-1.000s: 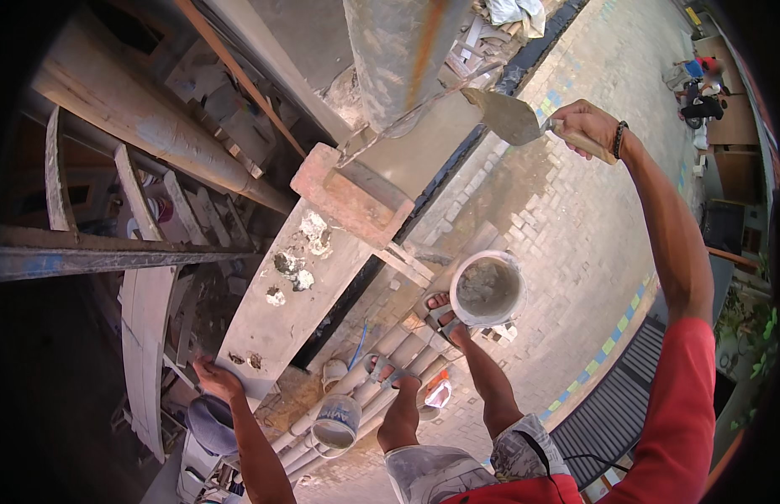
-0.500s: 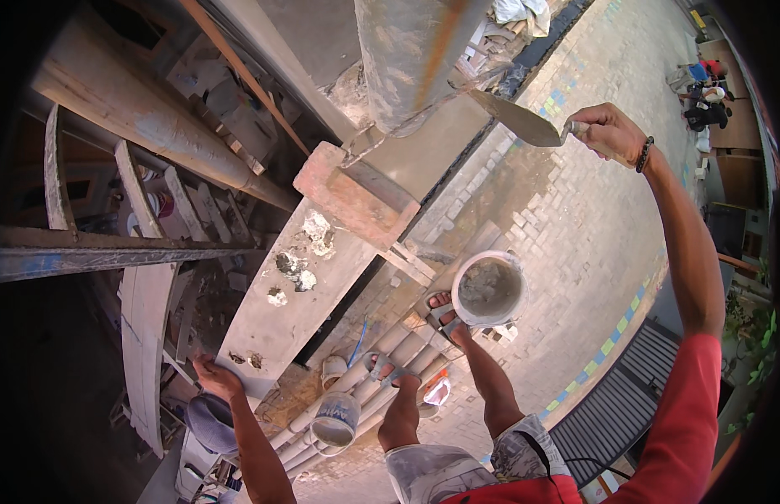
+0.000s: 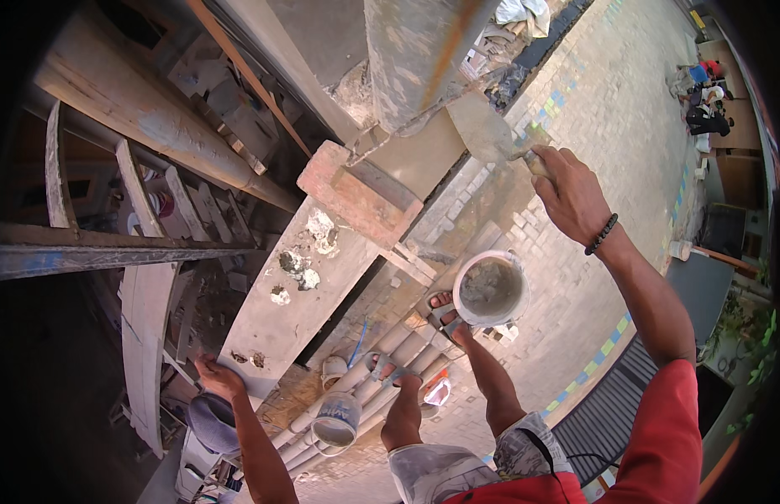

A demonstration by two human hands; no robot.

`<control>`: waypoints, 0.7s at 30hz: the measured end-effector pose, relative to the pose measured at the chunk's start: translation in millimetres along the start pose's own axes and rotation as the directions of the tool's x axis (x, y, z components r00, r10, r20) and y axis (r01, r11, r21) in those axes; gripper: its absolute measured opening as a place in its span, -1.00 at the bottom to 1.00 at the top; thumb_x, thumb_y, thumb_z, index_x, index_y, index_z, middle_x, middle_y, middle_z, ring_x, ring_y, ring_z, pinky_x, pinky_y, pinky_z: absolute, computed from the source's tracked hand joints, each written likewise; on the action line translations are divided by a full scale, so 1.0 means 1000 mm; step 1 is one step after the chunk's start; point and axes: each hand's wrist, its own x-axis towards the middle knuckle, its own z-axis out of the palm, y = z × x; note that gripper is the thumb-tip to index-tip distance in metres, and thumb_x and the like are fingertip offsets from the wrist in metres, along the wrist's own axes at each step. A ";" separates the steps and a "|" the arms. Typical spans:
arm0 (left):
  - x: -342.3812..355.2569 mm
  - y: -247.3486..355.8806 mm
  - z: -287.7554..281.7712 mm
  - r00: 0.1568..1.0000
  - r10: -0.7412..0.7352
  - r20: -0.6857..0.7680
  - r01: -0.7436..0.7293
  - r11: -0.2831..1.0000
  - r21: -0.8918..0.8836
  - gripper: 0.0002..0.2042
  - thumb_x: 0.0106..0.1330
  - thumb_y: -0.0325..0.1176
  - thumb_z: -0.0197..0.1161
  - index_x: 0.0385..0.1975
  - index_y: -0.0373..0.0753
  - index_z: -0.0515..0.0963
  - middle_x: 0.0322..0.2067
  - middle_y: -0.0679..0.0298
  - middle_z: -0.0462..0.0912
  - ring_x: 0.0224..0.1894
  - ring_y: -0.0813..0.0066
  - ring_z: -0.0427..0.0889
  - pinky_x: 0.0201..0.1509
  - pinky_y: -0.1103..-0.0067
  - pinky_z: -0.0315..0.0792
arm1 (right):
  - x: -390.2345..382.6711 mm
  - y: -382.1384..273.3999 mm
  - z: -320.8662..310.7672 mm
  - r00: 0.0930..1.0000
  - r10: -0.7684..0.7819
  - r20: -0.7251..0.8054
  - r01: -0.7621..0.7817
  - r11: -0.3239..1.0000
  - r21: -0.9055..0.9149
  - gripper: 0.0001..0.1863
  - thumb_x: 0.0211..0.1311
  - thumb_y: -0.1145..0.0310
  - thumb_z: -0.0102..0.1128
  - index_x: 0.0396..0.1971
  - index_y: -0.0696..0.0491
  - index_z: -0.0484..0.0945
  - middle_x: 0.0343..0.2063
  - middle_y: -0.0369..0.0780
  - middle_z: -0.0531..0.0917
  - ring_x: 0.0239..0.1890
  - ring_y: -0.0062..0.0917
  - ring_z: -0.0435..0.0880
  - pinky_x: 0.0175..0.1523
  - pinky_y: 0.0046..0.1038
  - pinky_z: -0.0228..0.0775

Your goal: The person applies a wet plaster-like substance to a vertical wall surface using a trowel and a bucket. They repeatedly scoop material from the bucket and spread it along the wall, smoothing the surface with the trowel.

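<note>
In the head view, at two o'clock, the right hand [image 3: 572, 200] wraps its fingers around a mason's trowel [image 3: 484, 128], at one o'clock. At eight, the left hand [image 3: 220, 378] touches a concrete ledge [image 3: 323, 294]; whether its fingers grip, I cannot tell. Near four stands a bucket [image 3: 489, 318].

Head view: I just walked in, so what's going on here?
A person's bare right hand holds a grey, broad-bladed metal trowel. The bare left hand is at the near end of a long, flat grey slab. A round, whitish bucket holding grey mix stands beside the sandalled right foot.
</note>
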 end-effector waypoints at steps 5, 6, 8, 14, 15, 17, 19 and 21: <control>0.000 -0.003 -0.002 0.999 -0.029 0.025 0.029 0.999 0.014 -0.75 0.19 -0.56 -0.13 -0.20 -0.34 0.47 -0.50 0.15 0.51 -0.45 0.25 0.50 -0.33 0.44 0.38 | 0.002 -0.014 0.020 0.997 0.067 -0.031 -0.068 0.997 -0.039 -0.63 0.12 0.43 -0.01 -0.03 0.13 0.32 -0.34 0.08 0.42 -0.36 -0.02 0.51 -0.24 -0.15 0.38; 0.000 -0.002 -0.001 0.999 -0.033 0.028 0.033 0.999 0.013 -0.75 0.19 -0.57 -0.13 -0.19 -0.34 0.46 -0.50 0.15 0.51 -0.45 0.25 0.50 -0.32 0.44 0.38 | 0.003 -0.015 0.022 0.997 0.072 -0.042 -0.074 0.996 -0.044 -0.62 0.12 0.43 0.00 -0.03 0.13 0.31 -0.34 0.09 0.42 -0.36 -0.02 0.51 -0.25 -0.15 0.38; -0.001 0.001 -0.002 0.999 -0.020 0.034 0.019 1.000 0.023 -0.75 0.20 -0.57 -0.13 -0.19 -0.34 0.46 -0.49 0.16 0.51 -0.44 0.27 0.50 -0.32 0.45 0.38 | 0.006 -0.021 0.025 0.996 0.083 -0.030 -0.085 0.993 -0.076 -0.62 0.13 0.42 -0.01 -0.02 0.12 0.29 -0.36 0.09 0.43 -0.38 -0.03 0.52 -0.26 -0.15 0.39; -0.001 0.002 -0.002 0.999 -0.031 0.040 0.030 0.999 0.017 -0.73 0.22 -0.58 -0.13 -0.14 -0.32 0.47 -0.48 0.18 0.50 -0.43 0.31 0.49 -0.31 0.48 0.38 | 0.001 -0.025 0.029 0.993 0.107 0.055 -0.102 0.990 -0.099 -0.61 0.12 0.42 -0.01 -0.02 0.13 0.27 -0.46 0.07 0.48 -0.42 -0.04 0.53 -0.27 -0.15 0.39; -0.001 0.002 -0.001 0.999 -0.035 0.040 0.034 0.999 0.010 -0.73 0.22 -0.57 -0.13 -0.14 -0.32 0.47 -0.48 0.19 0.50 -0.43 0.31 0.49 -0.31 0.48 0.38 | -0.002 -0.027 0.027 0.991 0.113 0.078 -0.105 0.989 -0.101 -0.62 0.12 0.43 -0.01 -0.02 0.13 0.28 -0.48 0.07 0.49 -0.42 -0.04 0.53 -0.27 -0.15 0.39; -0.001 0.000 -0.003 0.999 -0.025 0.043 0.024 0.999 0.023 -0.72 0.23 -0.56 -0.14 -0.12 -0.32 0.46 -0.48 0.19 0.49 -0.43 0.32 0.48 -0.29 0.48 0.37 | -0.010 -0.029 0.019 0.989 0.099 0.111 -0.092 0.993 -0.069 -0.62 0.11 0.43 0.00 -0.04 0.14 0.30 -0.48 0.06 0.50 -0.41 -0.05 0.54 -0.27 -0.16 0.39; 0.000 0.000 -0.004 0.999 -0.030 0.046 0.029 0.999 0.030 -0.72 0.24 -0.55 -0.14 -0.12 -0.33 0.46 -0.48 0.20 0.49 -0.42 0.32 0.48 -0.29 0.47 0.37 | -0.023 -0.031 0.007 0.988 0.076 0.137 -0.073 0.997 -0.027 -0.63 0.10 0.43 0.00 -0.05 0.15 0.32 -0.48 0.05 0.50 -0.41 -0.06 0.54 -0.28 -0.17 0.38; 0.000 0.001 -0.005 0.998 -0.049 0.048 0.047 0.998 0.040 -0.73 0.25 -0.54 -0.14 -0.12 -0.33 0.46 -0.48 0.20 0.49 -0.42 0.33 0.47 -0.28 0.47 0.37 | -0.037 -0.031 0.000 0.987 0.041 0.157 -0.046 0.998 0.033 -0.63 0.09 0.44 0.00 -0.05 0.16 0.35 -0.47 0.04 0.51 -0.40 -0.07 0.54 -0.28 -0.17 0.38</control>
